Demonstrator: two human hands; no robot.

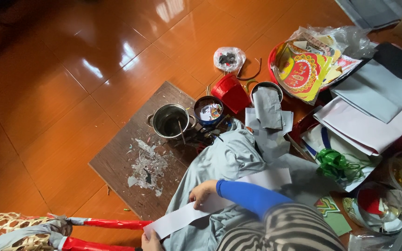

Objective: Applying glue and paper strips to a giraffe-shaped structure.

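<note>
A long white paper strip [182, 217] lies slanted across a grey cloth [219, 160] draped over my lap. My left hand [150, 241], at the bottom edge of the view, pinches the strip's lower end. My right hand [203, 191], in a blue sleeve, is closed on the strip's upper edge near its middle. The far end of the strip [275, 177] rests on the cloth. My striped clothing [284, 230] fills the bottom right.
A brown board [131, 160] with dried white smears lies on the orange tiled floor. On it stand a steel pot [170, 121] with a stick and a blue tin [209, 110]. A red cup [231, 92], grey paper sheets [378, 90], green ribbon [336, 163] and red-wrapped rods [108, 224] surround me.
</note>
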